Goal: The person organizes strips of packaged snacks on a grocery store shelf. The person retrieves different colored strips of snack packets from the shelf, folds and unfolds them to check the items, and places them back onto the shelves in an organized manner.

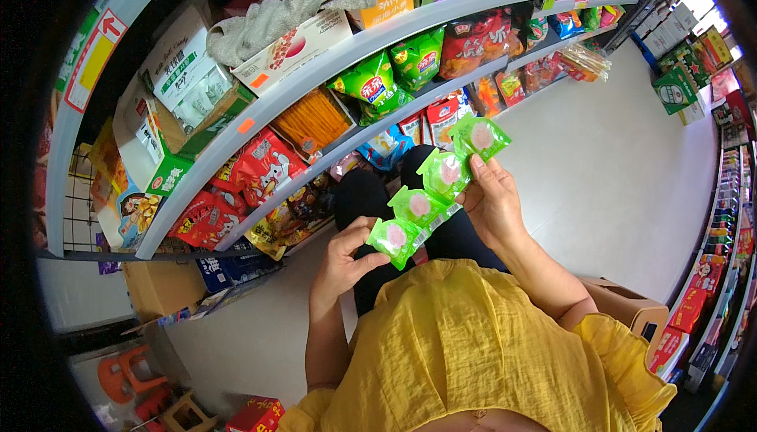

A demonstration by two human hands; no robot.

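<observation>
A strip of several joined green candy-type packets (421, 202), each showing a round pink piece, is stretched slantwise above my lap. My left hand (346, 256) pinches its lower left end between thumb and fingers. Near the upper right end, my right hand (497, 202) grips the strip, thumb on top of a packet. Just beyond the packets are shelves of bagged snacks, among them green snack bags (374, 86) and small red and white packs (443, 117). My dark-clad knees (361, 195) show beneath the strip.
A grey cloth (284, 21) lies over a white carton (295, 47) on the upper shelf. A box of orange sticks (310, 118) and red snack bags (260, 166) fill lower shelves. Orange stools (133, 373) stand at lower left. A brown stool (627, 308) is behind my right arm.
</observation>
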